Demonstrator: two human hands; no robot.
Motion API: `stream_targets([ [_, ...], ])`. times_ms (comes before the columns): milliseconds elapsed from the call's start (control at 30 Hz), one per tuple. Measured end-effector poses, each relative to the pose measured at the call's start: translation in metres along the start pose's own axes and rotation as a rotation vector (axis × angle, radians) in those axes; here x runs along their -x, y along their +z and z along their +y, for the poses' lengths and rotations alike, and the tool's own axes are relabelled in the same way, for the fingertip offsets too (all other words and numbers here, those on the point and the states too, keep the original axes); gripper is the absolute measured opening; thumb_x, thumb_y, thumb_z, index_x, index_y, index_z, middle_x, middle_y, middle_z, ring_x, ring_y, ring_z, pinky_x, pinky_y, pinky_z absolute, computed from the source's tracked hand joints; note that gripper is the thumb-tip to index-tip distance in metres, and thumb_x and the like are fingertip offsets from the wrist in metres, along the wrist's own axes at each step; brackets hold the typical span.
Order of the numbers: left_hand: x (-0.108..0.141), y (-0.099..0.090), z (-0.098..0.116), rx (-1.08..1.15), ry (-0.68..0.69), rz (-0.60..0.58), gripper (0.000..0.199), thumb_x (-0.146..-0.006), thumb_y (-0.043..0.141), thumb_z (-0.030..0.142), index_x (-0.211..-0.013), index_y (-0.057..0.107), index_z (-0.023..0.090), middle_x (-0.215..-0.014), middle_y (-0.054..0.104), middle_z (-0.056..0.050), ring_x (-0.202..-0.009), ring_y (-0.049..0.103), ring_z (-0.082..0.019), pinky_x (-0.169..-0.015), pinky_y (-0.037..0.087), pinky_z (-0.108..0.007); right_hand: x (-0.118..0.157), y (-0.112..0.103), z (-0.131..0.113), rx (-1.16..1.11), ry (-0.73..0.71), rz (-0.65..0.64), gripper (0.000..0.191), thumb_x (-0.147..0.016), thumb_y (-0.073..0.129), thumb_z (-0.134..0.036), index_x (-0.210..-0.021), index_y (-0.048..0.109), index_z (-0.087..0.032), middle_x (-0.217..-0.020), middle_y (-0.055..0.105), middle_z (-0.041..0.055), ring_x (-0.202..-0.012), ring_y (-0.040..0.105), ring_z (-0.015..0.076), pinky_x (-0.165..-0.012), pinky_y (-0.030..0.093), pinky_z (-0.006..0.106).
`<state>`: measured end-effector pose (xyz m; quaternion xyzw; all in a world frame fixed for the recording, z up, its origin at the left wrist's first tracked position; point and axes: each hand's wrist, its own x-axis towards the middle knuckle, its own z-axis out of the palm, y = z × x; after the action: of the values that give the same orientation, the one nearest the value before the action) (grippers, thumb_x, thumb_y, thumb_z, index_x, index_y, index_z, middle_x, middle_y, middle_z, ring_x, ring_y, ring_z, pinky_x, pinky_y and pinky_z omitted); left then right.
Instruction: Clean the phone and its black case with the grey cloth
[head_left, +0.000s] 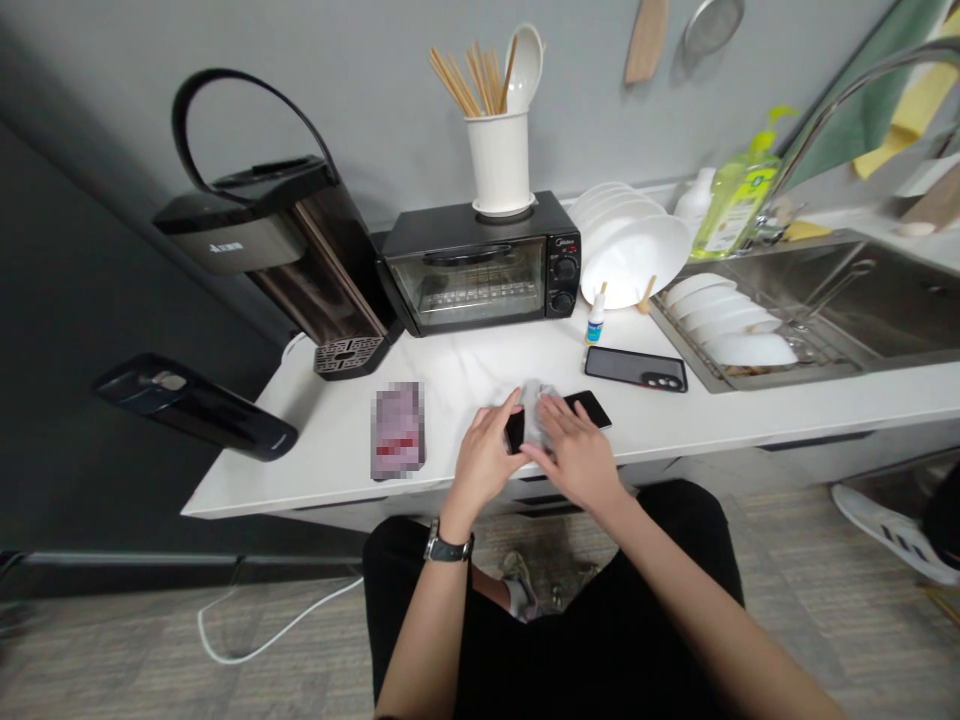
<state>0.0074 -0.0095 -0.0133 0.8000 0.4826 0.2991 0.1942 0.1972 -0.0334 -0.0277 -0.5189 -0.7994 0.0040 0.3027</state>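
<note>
A dark-screened phone (590, 408) lies on the counter in front of me, partly covered by a light grey cloth (534, 412). My left hand (484, 450) grips the phone's left end, thumb and fingers at its edges. My right hand (576, 448) presses the cloth onto the screen; its fingers are bent over the cloth and slightly blurred. Just behind the phone to the right lies a black phone case (636, 369) with camera cutouts. A small white and blue bottle (595, 320) stands upright behind that case. Left of my hands is a pinkish pixelated item (397, 430).
At the back stand a black water dispenser (300, 250) and a toaster oven (480, 270) bearing a utensil holder (501, 160). A dark tumbler (195, 405) is at the left. White plates (630, 250) stand near the sink (847, 300). Another person's shoe (892, 535) shows at right.
</note>
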Motion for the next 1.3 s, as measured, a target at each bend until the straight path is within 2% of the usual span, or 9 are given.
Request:
stream_targets([
  [100,0.0,0.001,-0.002,-0.027,-0.012,-0.001,0.087,-0.088,0.066,0.009,-0.166,0.032,0.027,-0.154,0.056,-0.011,-0.135,0.054,-0.029,-0.114,0.047,-0.044,-0.001,0.005,-0.035,-0.132,-0.105,-0.093,0.064,-0.105,0.055,-0.054,-0.149,0.057,-0.008,-0.152,0.059,0.0222,-0.146,0.053,0.035,-0.123,0.04,0.059],
  [167,0.0,0.0,-0.001,-0.039,-0.013,0.003,0.087,-0.088,0.064,0.007,-0.166,0.032,0.028,-0.16,0.05,-0.011,-0.14,0.051,-0.029,-0.117,0.045,-0.045,0.006,0.0,-0.039,-0.178,-0.129,-0.135,0.061,-0.106,0.055,-0.053,-0.15,0.056,-0.011,-0.153,0.059,0.019,-0.147,0.053,0.0325,-0.124,0.04,0.058],
  [367,0.0,-0.002,0.003,-0.046,0.011,0.013,0.104,-0.08,0.089,0.033,-0.166,0.03,0.032,-0.159,0.054,-0.01,-0.139,0.053,-0.031,-0.118,0.044,-0.047,0.036,-0.03,0.028,-0.041,-0.038,-0.077,0.051,-0.11,0.047,-0.042,-0.155,0.051,-0.02,-0.159,0.054,0.0126,-0.149,0.05,0.0301,-0.123,0.04,0.061],
  [500,0.0,-0.001,0.001,-0.02,0.019,0.006,0.106,-0.08,0.089,0.037,-0.166,0.028,0.033,-0.161,0.052,-0.009,-0.14,0.053,-0.03,-0.119,0.043,-0.047,0.026,-0.028,0.052,0.082,0.091,0.026,0.052,-0.11,0.047,-0.042,-0.153,0.054,-0.014,-0.157,0.055,0.0175,-0.146,0.053,0.0344,-0.122,0.039,0.062],
  [667,-0.001,0.0,-0.002,-0.02,0.033,-0.013,0.096,-0.087,0.079,0.025,-0.168,0.026,0.028,-0.163,0.05,-0.01,-0.142,0.052,-0.03,-0.119,0.043,-0.047,0.0,0.001,-0.006,-0.014,-0.01,-0.031,0.065,-0.105,0.055,-0.054,-0.149,0.057,-0.006,-0.155,0.056,0.0237,-0.148,0.051,0.0371,-0.124,0.037,0.06],
  [800,-0.001,0.001,-0.003,-0.059,0.032,-0.011,0.088,-0.088,0.066,0.01,-0.167,0.029,0.025,-0.164,0.048,-0.011,-0.146,0.049,-0.027,-0.122,0.041,-0.046,0.006,0.004,-0.036,-0.146,-0.133,-0.117,0.066,-0.104,0.057,-0.055,-0.15,0.055,-0.008,-0.155,0.057,0.0205,-0.147,0.052,0.0335,-0.124,0.039,0.057],
  [1000,0.0,0.0,0.001,-0.054,0.013,0.008,0.103,-0.083,0.087,0.033,-0.167,0.028,0.029,-0.165,0.047,-0.01,-0.148,0.048,-0.029,-0.124,0.04,-0.046,0.036,-0.03,0.031,-0.019,-0.083,-0.089,0.051,-0.111,0.045,-0.045,-0.154,0.052,-0.02,-0.159,0.053,0.0128,-0.149,0.05,0.0294,-0.124,0.039,0.058],
  [1133,-0.001,0.001,0.002,-0.045,0.016,0.012,0.104,-0.081,0.089,0.038,-0.166,0.03,0.032,-0.163,0.05,-0.008,-0.146,0.05,-0.029,-0.122,0.041,-0.045,0.028,-0.032,0.059,0.112,0.067,0.015,0.05,-0.112,0.041,-0.042,-0.151,0.056,-0.014,-0.156,0.056,0.0161,-0.145,0.055,0.0324,-0.124,0.038,0.059],
  [1300,-0.002,0.0,0.002,-0.037,0.03,-0.009,0.093,-0.087,0.081,0.03,-0.166,0.031,0.03,-0.162,0.051,-0.009,-0.143,0.052,-0.029,-0.121,0.043,-0.045,0.003,-0.004,0.005,0.041,0.002,-0.021,0.056,-0.108,0.051,-0.045,-0.147,0.059,-0.005,-0.153,0.057,0.0228,-0.146,0.053,0.035,-0.123,0.039,0.057],
])
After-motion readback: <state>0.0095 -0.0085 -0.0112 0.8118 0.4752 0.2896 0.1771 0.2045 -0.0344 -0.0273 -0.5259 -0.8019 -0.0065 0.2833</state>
